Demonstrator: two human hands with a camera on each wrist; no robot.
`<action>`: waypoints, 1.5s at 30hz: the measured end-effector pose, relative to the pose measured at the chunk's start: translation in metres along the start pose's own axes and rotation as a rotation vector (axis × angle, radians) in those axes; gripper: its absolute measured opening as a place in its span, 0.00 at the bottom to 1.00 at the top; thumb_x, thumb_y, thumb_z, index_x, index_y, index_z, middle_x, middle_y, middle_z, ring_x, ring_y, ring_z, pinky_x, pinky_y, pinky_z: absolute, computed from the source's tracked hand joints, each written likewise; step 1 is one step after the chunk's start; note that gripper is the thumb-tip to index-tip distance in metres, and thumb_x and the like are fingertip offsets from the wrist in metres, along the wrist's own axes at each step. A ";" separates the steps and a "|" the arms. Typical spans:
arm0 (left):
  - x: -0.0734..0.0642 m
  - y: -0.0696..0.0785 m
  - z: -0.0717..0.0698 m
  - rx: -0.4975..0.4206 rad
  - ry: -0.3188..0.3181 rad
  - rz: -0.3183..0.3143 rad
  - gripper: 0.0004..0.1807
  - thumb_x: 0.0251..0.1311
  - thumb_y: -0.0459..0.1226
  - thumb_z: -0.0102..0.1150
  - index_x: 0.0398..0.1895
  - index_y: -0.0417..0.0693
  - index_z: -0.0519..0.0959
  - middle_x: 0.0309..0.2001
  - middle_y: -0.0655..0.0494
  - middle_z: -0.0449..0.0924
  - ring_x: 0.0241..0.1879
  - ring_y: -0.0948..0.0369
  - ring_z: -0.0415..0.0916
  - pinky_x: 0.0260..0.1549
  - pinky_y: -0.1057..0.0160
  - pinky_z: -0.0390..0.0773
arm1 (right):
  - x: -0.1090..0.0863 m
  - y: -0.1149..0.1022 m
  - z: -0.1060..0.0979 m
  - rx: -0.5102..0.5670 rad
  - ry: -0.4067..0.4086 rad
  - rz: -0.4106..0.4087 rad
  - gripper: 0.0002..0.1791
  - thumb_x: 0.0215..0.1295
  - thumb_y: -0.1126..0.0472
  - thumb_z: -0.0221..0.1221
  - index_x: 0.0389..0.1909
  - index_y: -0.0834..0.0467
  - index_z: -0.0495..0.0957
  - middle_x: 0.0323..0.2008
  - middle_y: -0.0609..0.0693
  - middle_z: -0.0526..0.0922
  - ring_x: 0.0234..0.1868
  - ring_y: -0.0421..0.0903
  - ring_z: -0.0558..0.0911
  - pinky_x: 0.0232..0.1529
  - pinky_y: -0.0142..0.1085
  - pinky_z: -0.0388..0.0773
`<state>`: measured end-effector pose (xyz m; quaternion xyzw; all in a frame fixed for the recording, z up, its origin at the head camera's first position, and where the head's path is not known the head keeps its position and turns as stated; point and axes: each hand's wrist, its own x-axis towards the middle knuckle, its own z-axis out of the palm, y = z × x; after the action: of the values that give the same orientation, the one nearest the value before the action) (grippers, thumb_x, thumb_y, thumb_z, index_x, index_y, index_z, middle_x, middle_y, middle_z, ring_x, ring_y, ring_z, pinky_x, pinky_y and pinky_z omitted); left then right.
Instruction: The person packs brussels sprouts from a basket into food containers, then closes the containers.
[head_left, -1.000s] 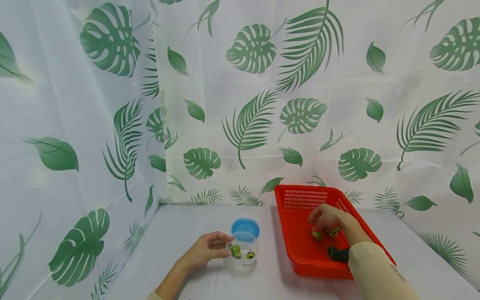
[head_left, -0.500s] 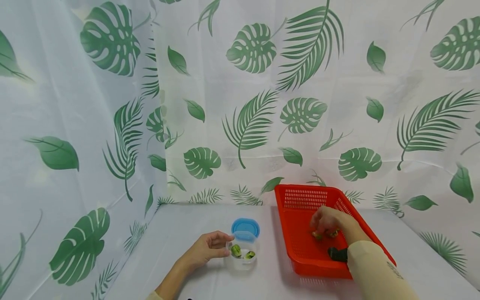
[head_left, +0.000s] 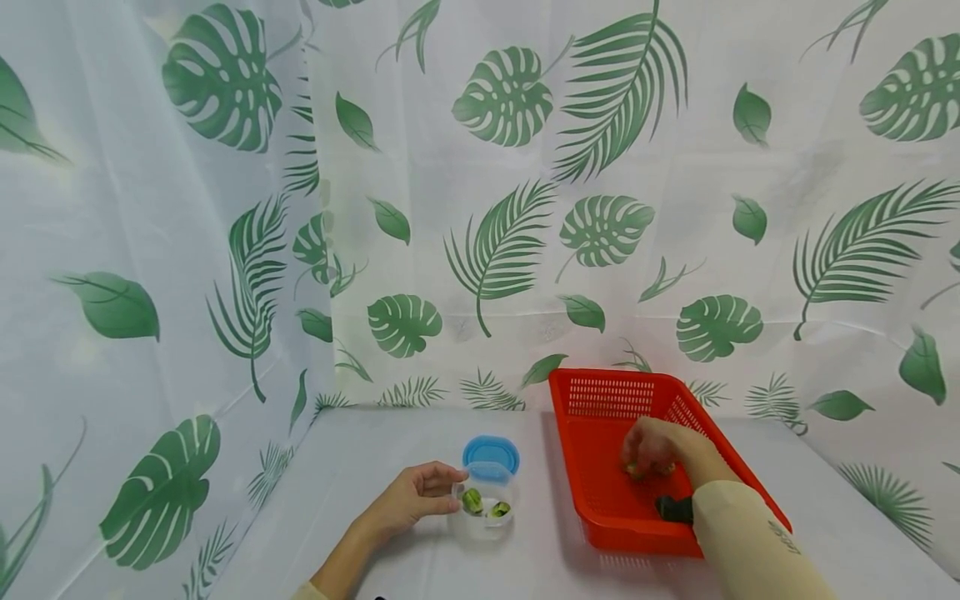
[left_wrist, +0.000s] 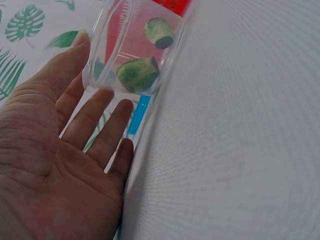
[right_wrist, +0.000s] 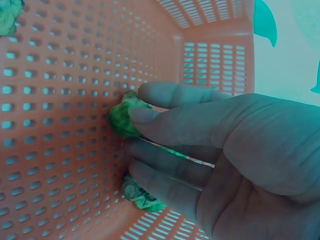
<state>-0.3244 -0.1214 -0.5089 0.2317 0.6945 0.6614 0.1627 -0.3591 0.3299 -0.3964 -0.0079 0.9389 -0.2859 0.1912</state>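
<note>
1. Down since the first head frame, the right hand (head_left: 654,443) now sits lower among the sprouts in the red basket (head_left: 637,537); the left hand (head_left: 412,497) has barely shifted.
2. Nearest is the clear tub (head_left: 483,532), on the counter (head_left: 390,437), with the left hand's fingers spread and touching its side. It looks light and smooth, likely to slide if nudged; steady it low on its walls.
3. Inside lie a rounder sprout (left_wrist: 137,75) and a paler sprout (left_wrist: 159,32), both probably firm and apt to roll.
4. Farther right, on the basket's floor, a leafy sprout (right_wrist: 121,117) lies between the right hand's thumb and fingers. Its thumb overlaps the leaves; whether it pinches yet, I cannot tell. Expect little weight, a firm core and fragile outer leaves: grip round the middle, gently.
5. Another sprout (right_wrist: 142,196) is by the lower fingertips.
6. Behind the tub, the blue lid (head_left: 491,452) looks light; its rim offers the best hold.
</note>
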 end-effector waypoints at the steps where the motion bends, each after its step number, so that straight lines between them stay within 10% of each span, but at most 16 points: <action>1: 0.000 0.000 0.000 -0.002 0.001 -0.001 0.27 0.62 0.38 0.74 0.63 0.40 0.78 0.68 0.40 0.77 0.69 0.48 0.75 0.59 0.59 0.83 | 0.000 0.000 0.000 -0.004 0.000 -0.002 0.12 0.59 0.68 0.72 0.44 0.60 0.87 0.37 0.55 0.86 0.38 0.52 0.82 0.41 0.41 0.86; 45: 0.001 -0.001 -0.001 -0.006 -0.027 0.017 0.29 0.64 0.39 0.73 0.65 0.37 0.76 0.69 0.39 0.76 0.70 0.45 0.73 0.59 0.60 0.83 | 0.002 -0.003 0.001 -0.030 -0.019 -0.012 0.08 0.60 0.68 0.72 0.39 0.62 0.84 0.34 0.55 0.85 0.36 0.50 0.81 0.37 0.38 0.83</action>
<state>-0.3259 -0.1219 -0.5098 0.2459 0.6883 0.6616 0.1672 -0.3607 0.3269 -0.3964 -0.0190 0.9412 -0.2729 0.1983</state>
